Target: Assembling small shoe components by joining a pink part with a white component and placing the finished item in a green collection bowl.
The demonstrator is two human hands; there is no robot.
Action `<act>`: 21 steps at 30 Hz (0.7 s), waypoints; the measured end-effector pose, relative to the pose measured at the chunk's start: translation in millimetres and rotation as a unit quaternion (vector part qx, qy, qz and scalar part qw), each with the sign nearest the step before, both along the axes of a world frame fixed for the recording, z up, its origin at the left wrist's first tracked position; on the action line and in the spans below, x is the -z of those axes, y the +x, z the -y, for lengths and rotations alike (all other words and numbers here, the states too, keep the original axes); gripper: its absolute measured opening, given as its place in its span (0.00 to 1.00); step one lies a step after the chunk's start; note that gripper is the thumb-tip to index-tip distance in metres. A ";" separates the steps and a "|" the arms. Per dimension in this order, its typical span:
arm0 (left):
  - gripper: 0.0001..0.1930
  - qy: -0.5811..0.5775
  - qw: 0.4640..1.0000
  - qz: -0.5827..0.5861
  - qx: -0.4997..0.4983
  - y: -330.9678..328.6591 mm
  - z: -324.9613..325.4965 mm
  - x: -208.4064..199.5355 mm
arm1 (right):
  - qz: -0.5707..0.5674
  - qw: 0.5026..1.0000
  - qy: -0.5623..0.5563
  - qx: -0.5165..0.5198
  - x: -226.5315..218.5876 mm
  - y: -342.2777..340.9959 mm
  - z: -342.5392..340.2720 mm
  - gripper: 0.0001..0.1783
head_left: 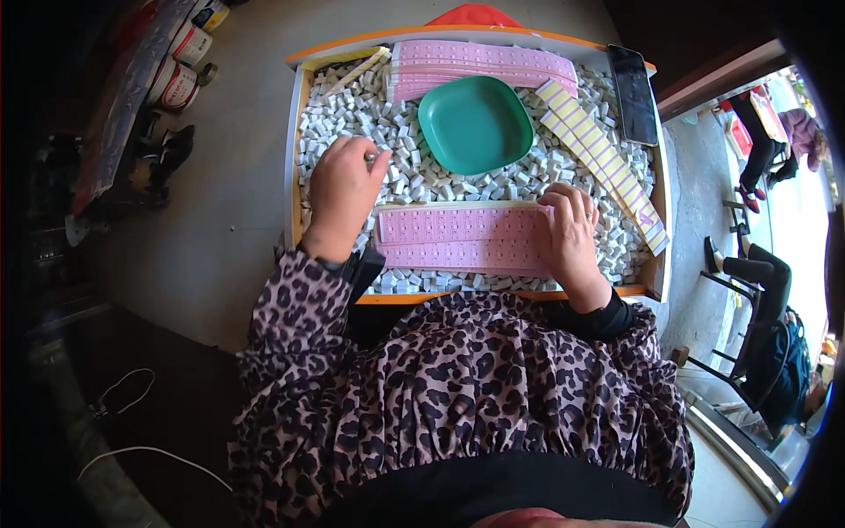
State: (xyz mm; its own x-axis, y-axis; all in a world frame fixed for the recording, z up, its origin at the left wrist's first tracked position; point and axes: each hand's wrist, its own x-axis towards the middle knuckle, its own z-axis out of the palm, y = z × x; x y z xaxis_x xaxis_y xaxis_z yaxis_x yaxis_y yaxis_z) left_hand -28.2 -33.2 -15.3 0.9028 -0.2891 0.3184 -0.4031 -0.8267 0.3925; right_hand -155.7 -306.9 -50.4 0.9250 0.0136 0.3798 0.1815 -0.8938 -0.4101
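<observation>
My left hand (pixel 341 189) hovers over small white blocks (pixel 407 167) at the left side of a shallow box. Its thumb and index finger are pinched together, with a small pale bit between them that I cannot make out. In front of me a pink printed sheet (pixel 458 239), apparently layered, lies across the blocks. My right hand (pixel 576 236) is at this sheet's right end, its fingers curled over the edge and gripping it. Beyond the sheet, a green rounded-square tray (pixel 475 128) rests on the blocks.
The box has an orange-edged rim (pixel 581 35). More pink sheets (pixel 484 60) lie at its far side, yellow striped strips (pixel 598 157) at the right. A black phone (pixel 632 92) rests on the far right corner. Cans (pixel 180 86) stand left; seated people are at right.
</observation>
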 end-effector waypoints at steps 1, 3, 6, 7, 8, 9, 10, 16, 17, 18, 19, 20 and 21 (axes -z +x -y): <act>0.09 -0.003 1.000 0.001 0.002 6.5 2.0 4.8 | 0.006 1.000 0.006 0.004 -0.5 -1.9 1.7 0.10; 0.09 0.021 0.999 -0.021 -0.012 17.6 5.2 14.8 | 0.017 1.000 0.017 0.014 -1.0 -3.8 6.0 0.11; 0.08 0.030 0.999 -0.036 -0.008 21.4 5.8 22.5 | 0.007 1.000 0.020 0.013 -3.2 -8.5 9.4 0.12; 0.08 0.030 0.999 -0.037 -0.005 22.7 4.3 24.1 | 0.003 1.000 0.023 0.010 -3.7 -9.3 9.6 0.13; 0.07 0.029 0.999 -0.037 -0.002 22.9 5.9 25.1 | 0.001 1.000 0.021 0.015 -3.4 -9.3 9.4 0.13; 0.07 0.027 0.999 -0.039 0.003 21.3 10.4 24.9 | 0.003 1.000 0.020 0.003 -1.1 -8.0 9.0 0.13; 0.06 0.000 1.000 -0.014 0.018 17.2 13.8 21.2 | 0.004 1.000 0.018 -0.010 1.0 -6.5 8.5 0.12; 0.06 -0.368 0.895 -0.186 0.171 -33.8 60.3 7.5 | -0.026 0.999 -0.003 -0.046 -1.5 1.3 9.5 0.11; 0.07 -0.443 0.837 -0.232 0.220 -44.8 71.8 12.0 | -0.027 0.998 -0.014 -0.054 -2.2 2.8 8.8 0.11; 0.07 -0.448 0.810 -0.299 0.231 -53.3 84.2 12.8 | -0.029 0.998 -0.026 -0.056 -1.3 4.3 10.0 0.11; 0.08 -0.451 0.780 -0.363 0.238 -60.8 92.3 12.7 | -0.031 0.997 -0.037 -0.063 -1.2 4.8 10.0 0.11; 0.08 -0.451 0.779 -0.364 0.238 -63.4 97.7 17.4 | -0.032 0.997 -0.038 -0.063 -0.8 5.1 9.1 0.11; 0.09 -0.421 0.799 -0.356 0.239 -64.5 102.6 26.5 | -0.041 0.996 -0.040 -0.074 -0.6 6.1 7.9 0.10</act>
